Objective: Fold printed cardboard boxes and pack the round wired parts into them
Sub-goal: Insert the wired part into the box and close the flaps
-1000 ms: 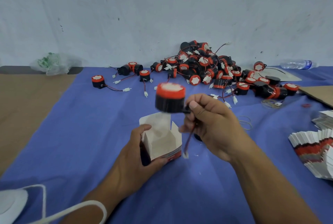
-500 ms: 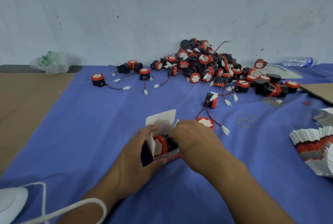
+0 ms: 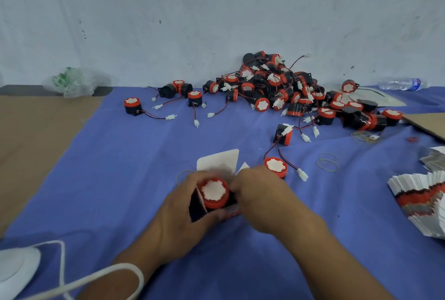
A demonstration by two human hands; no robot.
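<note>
Your left hand (image 3: 183, 213) grips the box (image 3: 195, 208) from its left side, fingers curled over the far edge and thumb along the near one, so the open mouth tilts up toward you. The round part (image 3: 214, 192) sits in that mouth with its axis running down the depth of the box, white face toward you. Its orange collar stands above the rim, so you may judge it not yet fully seated. Your right hand (image 3: 260, 201) is at the box's right side with its fingers bent in toward the part's right edge. The fingertips are hidden behind the knuckles, so you cannot tell whether they pinch the wire, the part or nothing. That hand is the nearer one for pressing the part straight down along its axis. The top flap (image 3: 218, 162) stands upright behind the part, on the far side from you, and has to come forward over the white face. The part shows a scalloped white disc inside a red-orange ring; its black body and lead are out of sight. A loose part (image 3: 275, 167) lies just beyond your right knuckles.
</note>
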